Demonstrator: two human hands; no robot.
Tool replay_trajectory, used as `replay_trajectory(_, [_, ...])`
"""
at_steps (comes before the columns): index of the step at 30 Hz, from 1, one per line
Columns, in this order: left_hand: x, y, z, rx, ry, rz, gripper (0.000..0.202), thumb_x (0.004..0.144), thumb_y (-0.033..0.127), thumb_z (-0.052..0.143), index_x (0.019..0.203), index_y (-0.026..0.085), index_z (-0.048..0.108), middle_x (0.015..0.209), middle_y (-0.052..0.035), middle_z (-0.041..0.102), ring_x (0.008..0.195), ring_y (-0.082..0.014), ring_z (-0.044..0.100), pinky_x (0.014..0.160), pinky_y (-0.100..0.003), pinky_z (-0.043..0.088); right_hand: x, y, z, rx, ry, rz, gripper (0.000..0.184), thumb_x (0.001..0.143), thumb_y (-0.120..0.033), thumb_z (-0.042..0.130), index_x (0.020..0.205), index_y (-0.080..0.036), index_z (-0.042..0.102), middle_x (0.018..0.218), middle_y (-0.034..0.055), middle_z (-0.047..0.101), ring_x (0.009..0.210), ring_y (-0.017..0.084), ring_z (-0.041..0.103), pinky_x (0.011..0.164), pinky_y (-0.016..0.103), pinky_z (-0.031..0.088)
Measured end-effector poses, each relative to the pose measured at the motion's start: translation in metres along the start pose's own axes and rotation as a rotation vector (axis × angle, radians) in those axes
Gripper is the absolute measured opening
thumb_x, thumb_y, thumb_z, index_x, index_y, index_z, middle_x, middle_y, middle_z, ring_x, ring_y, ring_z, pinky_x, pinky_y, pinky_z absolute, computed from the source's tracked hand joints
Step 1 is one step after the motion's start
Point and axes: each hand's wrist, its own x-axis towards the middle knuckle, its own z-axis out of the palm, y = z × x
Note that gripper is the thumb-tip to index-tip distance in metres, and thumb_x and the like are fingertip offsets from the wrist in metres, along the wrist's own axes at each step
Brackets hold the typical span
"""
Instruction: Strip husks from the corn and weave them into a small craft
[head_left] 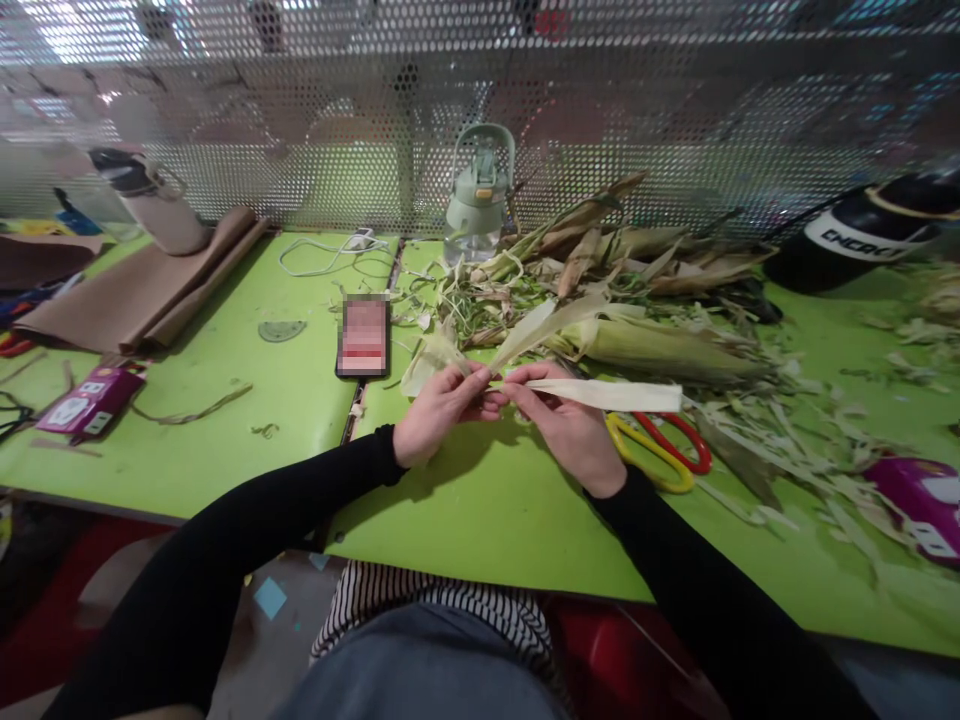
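Note:
Pale corn husk strips [622, 393] are pinched between my two hands over the green table. My left hand [444, 408] closes its fingertips on the gathered part of the husk, and wide leaf ends fan out above and to its left. Close beside it, my right hand [561, 420] pinches the same husk, with a flat strip sticking out to the right past the knuckles. Scissors [660, 455] with one yellow and one red handle lie by my right wrist, their blades hidden. Behind my hands is a heap of husks [660, 345], some green, some dried brown.
A phone [364, 336] lies left of my hands, with a white cable [322, 250] behind it. A green-lidded bottle [480, 195] stands by the perforated metal divider [300, 130]. Brown paper [112, 300], a white bottle [165, 210] and a purple package [91, 402] lie left; a black bottle [840, 240] right.

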Motion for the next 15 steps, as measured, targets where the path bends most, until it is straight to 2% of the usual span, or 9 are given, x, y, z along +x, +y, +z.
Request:
replay_trajectory(3, [0.0011, 0.0010, -0.0008, -0.027, -0.058, -0.006, 0.015, 0.090, 0.024, 0.069, 0.092, 0.013, 0.060, 0.082, -0.0036, 0.072, 0.076, -0.0107, 0.068, 0.082, -0.029, 0.056, 0.0008, 0.0004, -0.0012, -0.196, 0.066, -0.154, 0.014, 0.092, -0.037, 0.065, 0.089, -0.023, 0.068, 0.086, 0.0015, 0.067, 0.079, 0.016, 0.063, 0.074, 0.031, 0.053])
replay_trajectory(5, [0.0007, 0.0020, -0.0006, -0.018, -0.107, -0.028, 0.011, 0.088, 0.018, 0.070, 0.091, 0.012, 0.061, 0.087, -0.0049, 0.072, 0.079, -0.0109, 0.068, 0.086, -0.030, 0.055, 0.0008, 0.0012, -0.0020, -0.267, 0.124, -0.193, 0.014, 0.094, -0.036, 0.063, 0.093, -0.023, 0.068, 0.090, 0.0029, 0.069, 0.081, 0.018, 0.065, 0.076, 0.034, 0.055])
replay_trajectory(7, [0.0002, 0.0030, 0.0000, -0.018, -0.108, -0.038, 0.008, 0.089, 0.016, 0.067, 0.090, 0.013, 0.060, 0.090, -0.0048, 0.071, 0.082, -0.0111, 0.068, 0.087, -0.031, 0.055, -0.0006, 0.0015, -0.0027, -0.334, 0.142, -0.242, 0.015, 0.095, -0.036, 0.060, 0.096, -0.024, 0.069, 0.092, 0.0044, 0.071, 0.081, 0.020, 0.066, 0.077, 0.038, 0.056])
replay_trajectory(9, [-0.0001, 0.0034, 0.0008, -0.033, -0.070, -0.022, 0.004, 0.092, 0.016, 0.063, 0.093, 0.014, 0.060, 0.087, -0.0025, 0.068, 0.080, -0.0100, 0.066, 0.082, -0.028, 0.054, -0.0031, 0.0014, -0.0032, -0.446, 0.068, -0.375, 0.014, 0.096, -0.034, 0.059, 0.097, -0.026, 0.071, 0.095, 0.0055, 0.074, 0.086, 0.022, 0.068, 0.081, 0.042, 0.057])
replay_trajectory(12, [0.0008, 0.0020, 0.0011, -0.068, -0.011, 0.011, 0.008, 0.093, 0.016, 0.060, 0.101, 0.015, 0.059, 0.081, 0.0012, 0.063, 0.070, -0.0068, 0.060, 0.071, -0.021, 0.050, -0.0055, 0.0010, -0.0028, -0.638, -0.148, -0.640, 0.018, 0.097, -0.023, 0.056, 0.101, -0.026, 0.073, 0.101, 0.0072, 0.077, 0.091, 0.023, 0.069, 0.083, 0.042, 0.056])
replay_trajectory(15, [0.0036, -0.0005, -0.0012, -0.093, 0.019, 0.011, 0.013, 0.090, 0.017, 0.063, 0.102, 0.014, 0.059, 0.085, 0.0001, 0.064, 0.070, -0.0073, 0.059, 0.065, -0.019, 0.046, -0.0037, -0.0001, -0.0027, -0.759, -0.310, -0.757, 0.021, 0.096, -0.015, 0.054, 0.103, -0.021, 0.073, 0.102, 0.0099, 0.077, 0.092, 0.024, 0.068, 0.081, 0.042, 0.056])
